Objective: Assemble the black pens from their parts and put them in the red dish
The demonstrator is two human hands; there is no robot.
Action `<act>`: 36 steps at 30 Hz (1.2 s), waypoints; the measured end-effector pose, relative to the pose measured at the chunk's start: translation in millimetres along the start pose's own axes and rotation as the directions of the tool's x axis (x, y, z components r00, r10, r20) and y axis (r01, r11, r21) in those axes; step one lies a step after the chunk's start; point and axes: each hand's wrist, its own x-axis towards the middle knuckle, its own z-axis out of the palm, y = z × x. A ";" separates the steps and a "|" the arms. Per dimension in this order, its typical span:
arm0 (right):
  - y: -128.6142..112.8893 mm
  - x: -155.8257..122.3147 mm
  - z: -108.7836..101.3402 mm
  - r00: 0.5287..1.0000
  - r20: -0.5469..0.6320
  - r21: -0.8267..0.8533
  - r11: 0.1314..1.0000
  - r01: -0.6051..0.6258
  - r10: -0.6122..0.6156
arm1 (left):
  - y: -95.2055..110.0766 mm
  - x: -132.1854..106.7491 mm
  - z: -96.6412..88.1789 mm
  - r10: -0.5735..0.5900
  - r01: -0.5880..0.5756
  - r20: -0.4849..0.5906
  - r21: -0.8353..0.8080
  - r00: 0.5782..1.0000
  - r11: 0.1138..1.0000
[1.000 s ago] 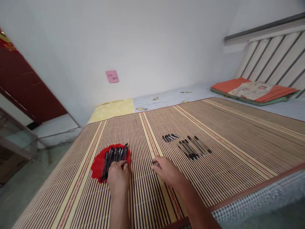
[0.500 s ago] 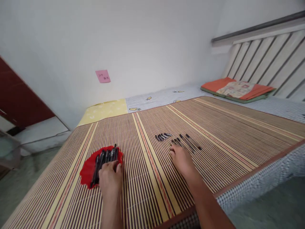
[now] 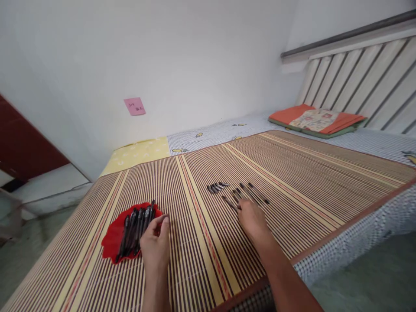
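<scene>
A red dish [image 3: 112, 239] holding several black pens [image 3: 134, 227] lies on a striped bamboo mat [image 3: 308, 173]. My left hand [image 3: 155, 246] rests at the dish's right edge, fingers curled round what looks like a pen. My right hand [image 3: 251, 220] lies on the mat, fingertips pinching the near end of a pen [image 3: 229, 202] at a row of several pens [image 3: 250, 193]. A small cluster of pen caps [image 3: 216, 187] lies just left of that row.
The mat covers a bed against a white wall with a pink sticky note [image 3: 134, 106]. A folded orange cushion [image 3: 316, 120] lies at the headboard [image 3: 357, 82]. The bed's edge [image 3: 351, 225] runs along the right; the floor is below.
My right hand moved from beside the dish to the row of pens and took hold of one pen's end. My left hand lifted its fingers at the dish. The camera view shifted right.
</scene>
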 end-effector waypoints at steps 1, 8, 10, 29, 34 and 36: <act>-1.3 -0.4 0.8 1.000 0.007 0.016 1.000 0.007 -0.007 | 0.9 -1.5 3.1 -0.036 0.039 0.039 -0.074 0.999 0.997; -10.4 -1.0 2.1 0.997 0.022 0.211 0.975 0.070 -0.077 | 8.1 -18.7 27.0 -0.137 0.236 0.293 -0.334 0.946 0.913; -20.7 -6.1 -0.7 0.989 0.029 0.340 0.932 0.125 -0.143 | 12.0 -23.6 32.7 -0.169 0.304 0.357 -0.366 0.919 0.879; -11.7 -6.3 -16.5 0.994 0.103 0.094 0.995 0.025 -0.034 | 26.0 -23.2 29.5 -0.443 0.640 0.469 -0.638 0.764 0.428; -3.0 -4.9 -12.1 0.984 0.175 0.030 0.999 0.024 -0.029 | 25.4 -22.9 30.2 -0.428 0.638 0.483 -0.662 0.764 0.393; -6.1 -6.2 -10.2 0.981 0.191 0.026 0.999 0.034 -0.039 | 24.5 -22.8 29.4 -0.425 0.633 0.480 -0.671 0.767 0.385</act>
